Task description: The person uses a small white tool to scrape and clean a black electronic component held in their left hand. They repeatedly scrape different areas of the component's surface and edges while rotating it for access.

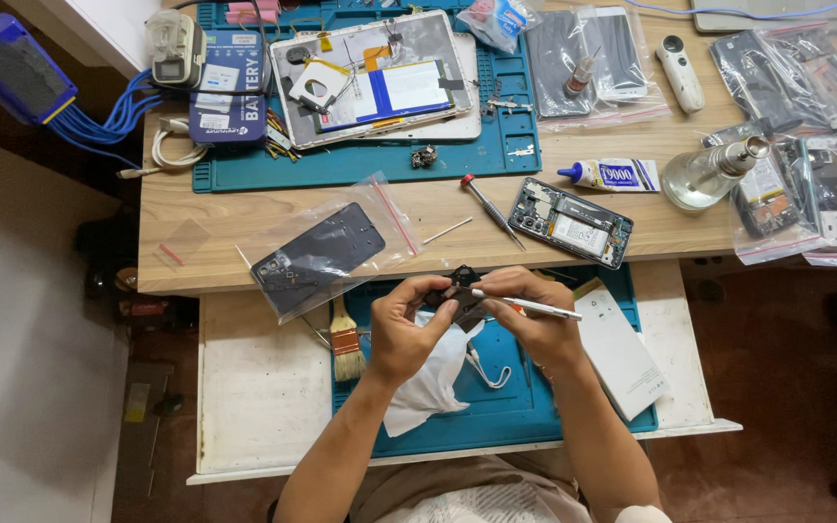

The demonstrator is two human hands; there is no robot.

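The left hand (pixel 401 324) pinches a small black part (pixel 461 291) at its fingertips; the right hand (pixel 525 310) grips a white pen-like tool (pixel 525 306), long axis level, tip touching the part from the right.

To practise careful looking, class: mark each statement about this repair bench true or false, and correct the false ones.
1. The right hand holds a slim white tool. True.
2. The left hand holds the brush. False: the brush lies on the pull-out shelf; the left hand grips a small dark part.
3. An opened phone lies on the wooden desk. True.
4. The red-handled screwdriver lies on the lower blue mat. False: it lies on the wooden desk.
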